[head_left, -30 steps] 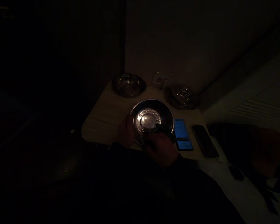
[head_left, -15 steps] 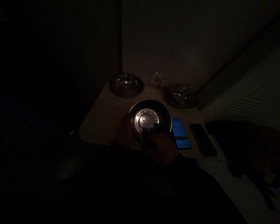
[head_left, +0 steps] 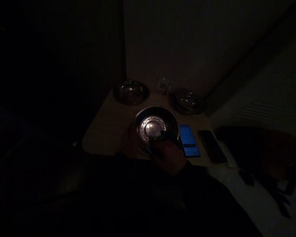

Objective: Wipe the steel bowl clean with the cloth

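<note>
A round steel bowl point(head_left: 153, 130) rests near the front edge of the small wooden table, its shiny bottom marked with small dark specks. My left hand point(head_left: 129, 143) is at the bowl's left rim and seems to grip it, though darkness hides the fingers. Over the bowl's front right side, my right hand point(head_left: 169, 156) is closed, fingers curled around something dark and soft-looking that I cannot make out. Just right of the bowl lies a phone with a lit blue screen point(head_left: 189, 141).
A second steel bowl point(head_left: 131, 92) stands at the back left of the table point(head_left: 103, 126). Stacked steel dishes point(head_left: 189, 101) sit at the back right, near a wall socket point(head_left: 165, 85). Another dark phone point(head_left: 213, 146) lies at the right edge. Dark straps and fabric point(head_left: 251, 148) lie beyond.
The view has shifted slightly, and everything sits a little further left. Both hands remain at the bowl, with hardly any visible movement.
</note>
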The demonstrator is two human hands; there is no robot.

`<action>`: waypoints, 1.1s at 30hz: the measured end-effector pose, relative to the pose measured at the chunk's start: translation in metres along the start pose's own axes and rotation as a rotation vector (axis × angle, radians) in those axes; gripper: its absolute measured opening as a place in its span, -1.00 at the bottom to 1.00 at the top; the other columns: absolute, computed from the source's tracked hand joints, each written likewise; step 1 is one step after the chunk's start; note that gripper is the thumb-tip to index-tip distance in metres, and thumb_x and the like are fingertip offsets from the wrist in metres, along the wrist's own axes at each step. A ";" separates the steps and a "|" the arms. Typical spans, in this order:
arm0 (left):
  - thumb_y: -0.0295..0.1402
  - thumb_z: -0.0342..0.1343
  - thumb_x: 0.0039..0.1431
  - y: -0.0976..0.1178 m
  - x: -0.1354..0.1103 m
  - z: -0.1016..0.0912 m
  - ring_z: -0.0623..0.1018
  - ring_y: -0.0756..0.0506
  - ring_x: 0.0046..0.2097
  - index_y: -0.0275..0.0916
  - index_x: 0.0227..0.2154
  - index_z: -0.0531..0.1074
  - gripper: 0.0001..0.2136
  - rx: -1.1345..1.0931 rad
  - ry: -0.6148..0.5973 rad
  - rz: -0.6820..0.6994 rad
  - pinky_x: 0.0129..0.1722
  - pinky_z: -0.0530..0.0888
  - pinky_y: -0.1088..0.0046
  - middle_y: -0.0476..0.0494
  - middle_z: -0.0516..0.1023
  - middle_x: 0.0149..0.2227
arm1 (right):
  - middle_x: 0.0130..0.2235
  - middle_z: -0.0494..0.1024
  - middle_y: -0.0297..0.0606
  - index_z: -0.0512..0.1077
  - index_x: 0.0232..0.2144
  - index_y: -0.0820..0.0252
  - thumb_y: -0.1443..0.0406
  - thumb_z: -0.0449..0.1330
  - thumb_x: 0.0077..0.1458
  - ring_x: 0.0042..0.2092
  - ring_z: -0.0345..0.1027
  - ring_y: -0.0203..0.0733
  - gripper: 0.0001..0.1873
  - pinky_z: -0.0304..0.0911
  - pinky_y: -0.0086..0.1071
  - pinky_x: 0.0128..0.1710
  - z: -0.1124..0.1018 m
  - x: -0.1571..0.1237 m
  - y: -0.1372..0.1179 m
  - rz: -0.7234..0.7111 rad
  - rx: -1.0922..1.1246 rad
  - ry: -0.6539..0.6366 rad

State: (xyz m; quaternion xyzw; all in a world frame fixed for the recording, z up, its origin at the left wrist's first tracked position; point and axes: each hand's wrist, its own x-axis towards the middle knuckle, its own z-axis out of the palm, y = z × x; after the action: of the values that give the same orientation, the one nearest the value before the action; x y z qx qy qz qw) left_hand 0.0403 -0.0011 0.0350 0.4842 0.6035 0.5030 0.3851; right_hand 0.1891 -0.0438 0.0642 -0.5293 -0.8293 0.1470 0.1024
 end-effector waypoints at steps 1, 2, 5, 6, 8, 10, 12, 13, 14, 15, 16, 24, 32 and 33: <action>-0.26 -0.26 0.31 0.000 0.000 0.000 0.49 -0.17 0.00 -0.32 -0.09 0.43 -0.60 0.000 -0.006 -0.005 0.02 0.39 0.31 -0.25 0.53 -0.05 | -0.21 0.59 -0.21 0.51 -0.29 0.19 0.39 0.21 0.01 -0.11 0.40 -0.10 -0.84 0.18 -0.26 -0.04 0.000 0.000 0.000 0.000 -0.003 0.003; -0.26 -0.27 0.31 -0.001 0.001 0.000 0.50 -0.17 -0.02 -0.33 -0.10 0.43 -0.60 -0.002 -0.007 -0.018 0.01 0.40 0.31 -0.25 0.53 -0.06 | -0.22 0.59 -0.21 0.51 -0.31 0.18 0.38 0.20 0.02 -0.12 0.40 -0.11 -0.87 0.18 -0.26 -0.05 0.001 0.000 0.001 0.000 -0.008 0.007; -0.25 -0.28 0.31 -0.004 0.002 0.000 0.51 -0.18 -0.04 -0.33 -0.13 0.44 -0.59 0.007 -0.002 -0.028 0.00 0.40 0.27 -0.27 0.54 -0.09 | -0.22 0.58 -0.22 0.50 -0.32 0.18 0.38 0.21 0.02 -0.13 0.40 -0.11 -0.87 0.18 -0.27 -0.06 0.002 0.000 0.002 -0.001 -0.011 0.009; -0.25 -0.27 0.31 -0.005 0.002 0.001 0.51 -0.18 -0.04 -0.32 -0.12 0.43 -0.60 0.009 -0.001 -0.011 0.01 0.40 0.27 -0.27 0.54 -0.08 | -0.21 0.58 -0.22 0.50 -0.31 0.18 0.39 0.21 0.00 -0.12 0.39 -0.11 -0.85 0.18 -0.28 -0.05 0.002 -0.001 0.002 -0.001 -0.010 0.009; -0.27 -0.25 0.30 -0.007 0.003 0.001 0.50 -0.17 -0.03 -0.30 -0.12 0.44 -0.62 0.022 0.002 0.018 0.01 0.40 0.28 -0.26 0.54 -0.08 | -0.20 0.58 -0.22 0.50 -0.29 0.18 0.40 0.22 0.00 -0.10 0.39 -0.11 -0.84 0.17 -0.28 -0.04 0.001 -0.001 0.002 0.002 -0.010 0.010; -0.28 -0.25 0.29 -0.008 0.003 0.001 0.49 -0.17 -0.02 -0.30 -0.13 0.44 -0.63 0.027 0.002 0.041 0.02 0.39 0.29 -0.25 0.54 -0.08 | -0.21 0.58 -0.22 0.51 -0.31 0.17 0.38 0.21 0.02 -0.10 0.39 -0.10 -0.87 0.18 -0.28 -0.05 0.001 -0.001 0.001 0.012 -0.016 0.009; -0.28 -0.25 0.29 -0.009 0.004 0.001 0.49 -0.18 -0.02 -0.31 -0.15 0.44 -0.63 0.041 0.008 0.044 0.03 0.38 0.28 -0.26 0.54 -0.09 | -0.22 0.59 -0.22 0.51 -0.33 0.18 0.37 0.22 0.03 -0.13 0.40 -0.09 -0.89 0.18 -0.28 -0.07 0.000 0.000 0.000 0.022 -0.023 0.008; -0.28 -0.25 0.29 -0.009 0.004 0.001 0.49 -0.18 -0.02 -0.31 -0.14 0.44 -0.63 0.041 0.006 0.044 0.03 0.38 0.27 -0.27 0.54 -0.09 | -0.23 0.59 -0.23 0.51 -0.34 0.18 0.38 0.22 0.02 -0.14 0.40 -0.09 -0.89 0.18 -0.28 -0.08 0.000 0.000 0.000 0.023 -0.025 0.006; -0.28 -0.25 0.29 -0.009 0.004 0.001 0.49 -0.18 -0.01 -0.31 -0.11 0.43 -0.63 0.032 0.003 0.042 0.04 0.38 0.28 -0.27 0.53 -0.07 | -0.22 0.59 -0.23 0.51 -0.33 0.18 0.39 0.23 0.01 -0.14 0.40 -0.09 -0.88 0.18 -0.28 -0.08 0.000 0.000 -0.001 0.023 -0.027 0.003; -0.28 -0.25 0.29 -0.010 0.004 0.001 0.48 -0.17 0.00 -0.31 -0.09 0.42 -0.62 0.020 0.002 0.036 0.04 0.38 0.28 -0.27 0.53 -0.05 | -0.22 0.59 -0.23 0.51 -0.32 0.19 0.40 0.23 0.00 -0.14 0.40 -0.09 -0.87 0.18 -0.28 -0.08 0.000 0.000 -0.001 0.023 -0.028 0.002; -0.27 -0.25 0.29 -0.010 0.004 0.002 0.48 -0.17 0.01 -0.30 -0.08 0.42 -0.62 0.010 0.004 0.026 0.04 0.38 0.29 -0.27 0.52 -0.03 | -0.22 0.59 -0.22 0.51 -0.32 0.19 0.39 0.23 0.00 -0.13 0.40 -0.09 -0.87 0.17 -0.28 -0.08 0.000 0.000 -0.001 0.023 -0.029 0.001; -0.26 -0.25 0.30 -0.011 0.004 0.001 0.51 -0.17 -0.08 -0.30 -0.15 0.45 -0.62 0.044 -0.002 0.030 -0.02 0.41 0.29 -0.25 0.56 -0.16 | -0.22 0.59 -0.23 0.51 -0.32 0.18 0.39 0.21 0.02 -0.12 0.40 -0.10 -0.87 0.16 -0.28 -0.07 0.000 0.000 0.001 0.014 -0.036 -0.009; -0.31 -0.26 0.30 -0.007 0.004 0.000 0.48 -0.15 0.01 -0.34 -0.03 0.40 -0.61 0.052 -0.025 0.053 0.02 0.38 0.34 -0.28 0.50 -0.01 | -0.17 0.59 -0.23 0.51 -0.26 0.19 0.37 0.19 0.08 -0.09 0.40 -0.11 -0.85 0.13 -0.22 0.03 0.001 -0.004 0.005 -0.040 -0.021 0.012; -0.30 -0.27 0.31 -0.008 0.004 0.000 0.48 -0.15 0.00 -0.34 -0.03 0.40 -0.60 0.050 -0.025 0.050 0.01 0.39 0.33 -0.28 0.51 -0.03 | -0.14 0.58 -0.23 0.50 -0.23 0.19 0.37 0.17 0.10 -0.07 0.39 -0.11 -0.83 0.08 -0.18 0.08 0.000 -0.008 0.008 -0.072 -0.019 0.028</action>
State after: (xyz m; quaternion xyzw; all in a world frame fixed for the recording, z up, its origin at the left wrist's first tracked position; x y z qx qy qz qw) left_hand 0.0383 0.0022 0.0273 0.5148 0.5988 0.4913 0.3675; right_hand 0.1993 -0.0483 0.0610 -0.5021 -0.8476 0.1278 0.1144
